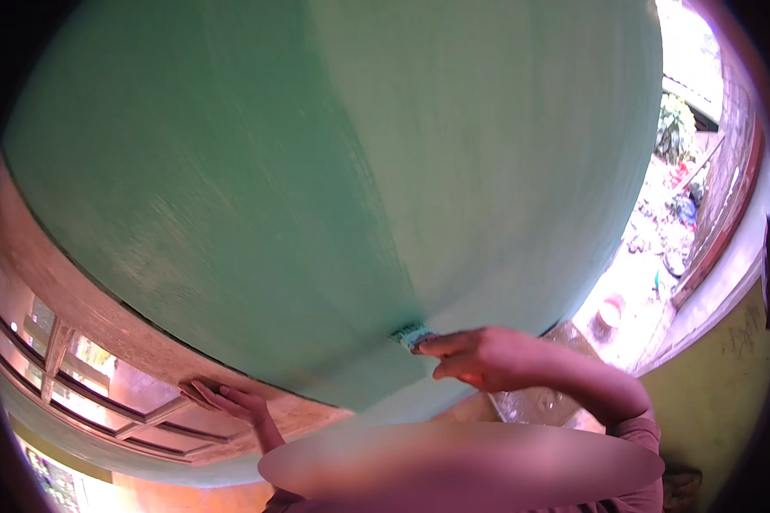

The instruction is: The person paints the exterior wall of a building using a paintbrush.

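Note:
A paintbrush with green paint on its bristles is in my right hand, its fingers closed around the handle. The bristle tips touch the large green painted surface, close to the border between darker green on the left and paler green on the right. Most of the handle is hidden by my fingers. To the left, my left hand lies against the brown wooden frame beside the green surface. Its fingers are stretched out and nothing shows in them.
Glass panes in a wooden grid line the lower left. At right, a bright opening shows plants and a pale bucket-like container. A yellowish-green wall stands at lower right.

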`<action>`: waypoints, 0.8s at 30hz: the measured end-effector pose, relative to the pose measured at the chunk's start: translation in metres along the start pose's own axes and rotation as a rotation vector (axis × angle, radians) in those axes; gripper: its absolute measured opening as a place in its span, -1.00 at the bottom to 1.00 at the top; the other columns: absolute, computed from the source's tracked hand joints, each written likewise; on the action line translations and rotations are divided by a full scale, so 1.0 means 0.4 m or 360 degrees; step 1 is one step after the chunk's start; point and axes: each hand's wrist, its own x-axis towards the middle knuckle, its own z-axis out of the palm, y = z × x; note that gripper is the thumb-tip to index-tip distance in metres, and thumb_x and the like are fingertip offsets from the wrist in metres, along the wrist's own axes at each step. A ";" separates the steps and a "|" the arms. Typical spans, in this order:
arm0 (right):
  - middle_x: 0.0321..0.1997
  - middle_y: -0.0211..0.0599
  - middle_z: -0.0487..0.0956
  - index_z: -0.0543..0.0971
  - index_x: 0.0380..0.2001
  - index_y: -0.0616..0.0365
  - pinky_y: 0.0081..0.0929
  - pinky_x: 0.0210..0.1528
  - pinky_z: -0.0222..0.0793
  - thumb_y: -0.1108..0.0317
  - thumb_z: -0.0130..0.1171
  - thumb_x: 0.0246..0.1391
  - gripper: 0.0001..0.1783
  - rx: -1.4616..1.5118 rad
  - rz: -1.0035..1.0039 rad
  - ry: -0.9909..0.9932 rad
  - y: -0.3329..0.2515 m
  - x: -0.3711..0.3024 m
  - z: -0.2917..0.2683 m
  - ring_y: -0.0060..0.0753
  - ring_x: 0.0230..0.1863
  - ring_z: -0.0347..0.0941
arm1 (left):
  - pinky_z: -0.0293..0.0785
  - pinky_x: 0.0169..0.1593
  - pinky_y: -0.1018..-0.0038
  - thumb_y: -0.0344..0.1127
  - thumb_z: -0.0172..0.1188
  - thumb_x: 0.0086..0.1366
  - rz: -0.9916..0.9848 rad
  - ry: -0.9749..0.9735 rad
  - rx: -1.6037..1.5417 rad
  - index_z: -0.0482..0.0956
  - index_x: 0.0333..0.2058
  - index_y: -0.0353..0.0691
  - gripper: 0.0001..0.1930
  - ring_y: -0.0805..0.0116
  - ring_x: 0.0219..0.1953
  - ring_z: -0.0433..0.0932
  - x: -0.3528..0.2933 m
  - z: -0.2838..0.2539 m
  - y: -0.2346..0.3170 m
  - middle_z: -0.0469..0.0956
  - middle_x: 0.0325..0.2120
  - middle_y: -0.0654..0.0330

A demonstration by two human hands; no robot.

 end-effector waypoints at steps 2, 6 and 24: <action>0.11 -0.13 0.51 0.61 -0.27 0.17 -0.30 0.04 0.47 0.62 0.18 -0.11 -0.74 -0.0059 0.0063 -0.0074 -0.061 0.074 -0.148 -0.07 0.10 0.46 | -0.13 0.33 -0.08 -0.21 -0.29 0.45 0.0043 -0.0013 0.0052 0.16 0.25 -0.36 -0.51 -0.22 0.35 -0.05 0.004 -0.010 -0.004 0.01 0.32 -0.15; 0.08 -0.15 0.53 0.60 -0.28 0.17 -0.26 -0.03 0.51 0.59 0.18 -0.07 -0.77 -0.0385 -0.0101 0.0051 -0.184 0.138 -0.341 -0.10 0.06 0.49 | -0.13 0.34 -0.07 -0.23 -0.31 0.45 -0.0017 -0.0059 0.0091 0.16 0.24 -0.38 -0.52 -0.20 0.35 -0.04 0.004 -0.025 -0.007 0.04 0.31 -0.14; 0.16 -0.10 0.46 0.61 -0.23 0.25 -0.44 0.08 0.45 0.76 0.04 0.03 -0.71 -0.1396 -0.0902 0.1027 -0.325 0.380 -0.624 -0.16 0.13 0.46 | -0.15 0.34 -0.08 -0.24 -0.27 0.43 -0.0070 -0.0060 0.0072 0.19 0.22 -0.37 -0.53 -0.21 0.34 0.01 -0.002 -0.011 -0.011 0.05 0.30 -0.17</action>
